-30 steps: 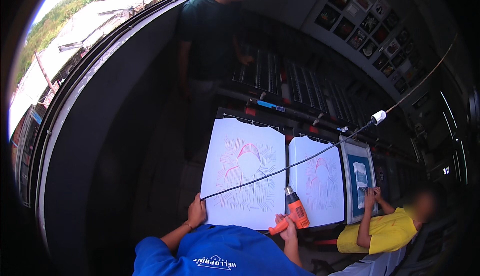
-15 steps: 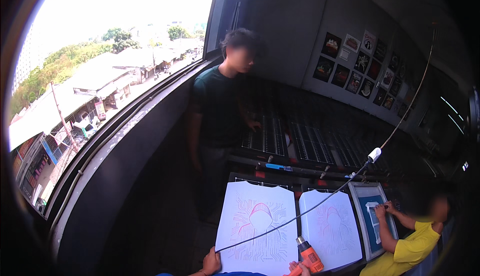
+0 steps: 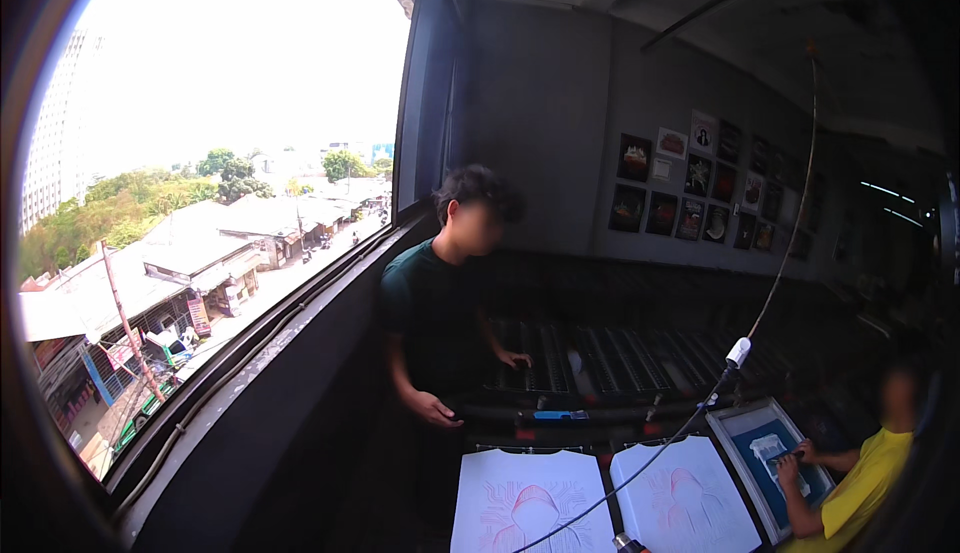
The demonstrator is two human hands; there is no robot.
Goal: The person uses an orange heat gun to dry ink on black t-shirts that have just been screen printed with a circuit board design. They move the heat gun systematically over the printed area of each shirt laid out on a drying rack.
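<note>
Neither of my hands shows now; both lie below the lower edge. Only the dark and silver nozzle of a heat gun (image 3: 626,543) pokes up there, between two white T-shirts. The left T-shirt (image 3: 484,478) lies flat and bears a hooded figure in red line print with circuit-like lines around it. On the right T-shirt (image 3: 725,513) the same design looks fainter. A black cable (image 3: 655,460) hangs from the ceiling through a white connector (image 3: 738,353) and slants down across the left shirt.
A person in a dark green shirt (image 3: 430,293) stands beyond the left T-shirt by the window. At right, a person in yellow (image 3: 875,483) has both hands on a framed blue screen (image 3: 740,475). A blue tool (image 3: 560,415) lies behind the shirts; dark racks (image 3: 635,358) stretch farther back.
The view has tilted up, so the shirts sit lower and my hands and most of the orange heat gun have left the picture. The person in green has brought a hand forward.
</note>
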